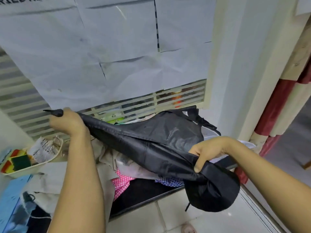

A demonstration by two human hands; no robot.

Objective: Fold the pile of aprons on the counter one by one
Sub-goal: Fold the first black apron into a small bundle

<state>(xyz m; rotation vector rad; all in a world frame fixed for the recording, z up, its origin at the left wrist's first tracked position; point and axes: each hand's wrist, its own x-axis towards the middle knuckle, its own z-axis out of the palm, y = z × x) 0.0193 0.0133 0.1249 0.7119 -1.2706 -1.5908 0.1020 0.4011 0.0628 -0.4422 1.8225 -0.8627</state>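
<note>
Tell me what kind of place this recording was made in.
Likely a small eatery's work area: a paper sign reading "RIED RICE", a tray of scrub sponges, and a pile of aprons.

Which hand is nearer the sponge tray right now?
Left. The left hand grips the black apron just above the tray; the right hand grips it far right.

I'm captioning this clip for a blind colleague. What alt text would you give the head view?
Two bare hands stretch a black apron above a pile of crumpled aprons: the left hand grips one bunched end, the right hand the other. A tray holding sponges sits at left; paper sheets hang behind.
</note>
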